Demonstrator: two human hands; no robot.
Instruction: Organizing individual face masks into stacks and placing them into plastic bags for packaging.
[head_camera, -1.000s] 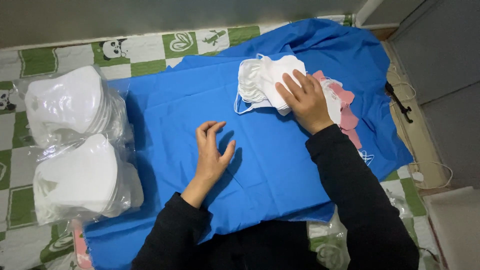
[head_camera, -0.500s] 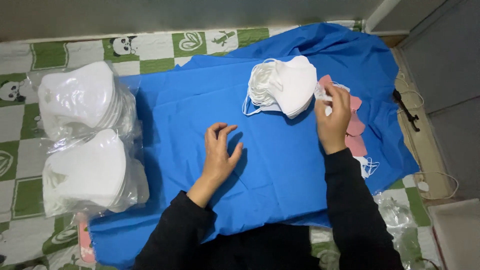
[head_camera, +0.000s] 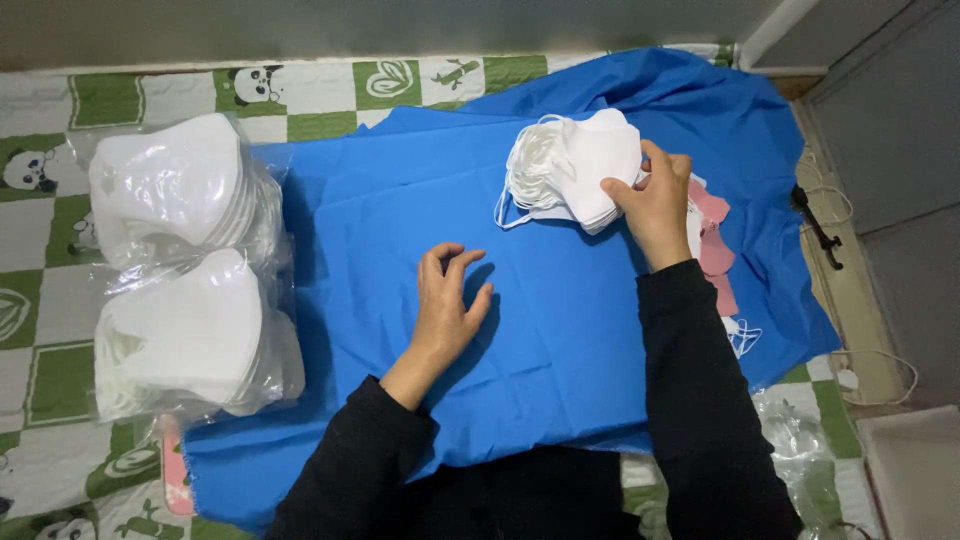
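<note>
- Right hand (head_camera: 655, 205) grips the edge of a loose stack of white masks (head_camera: 580, 165), fingers closed on it, far side of the blue cloth (head_camera: 560, 330).
- Left hand (head_camera: 447, 305) empty, fingers spread, resting on cloth well left of stack.
- Two clear bags (head_camera: 190, 280) farther left hold packed masks; loose stack looks unbagged, so work seems partway.

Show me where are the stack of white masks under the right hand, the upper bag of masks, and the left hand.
stack of white masks (head_camera: 590, 160), head view, top mask's flat face.
upper bag of masks (head_camera: 170, 185), head view, middle of the bagged pile.
left hand (head_camera: 447, 305), head view, back of the hand.
</note>
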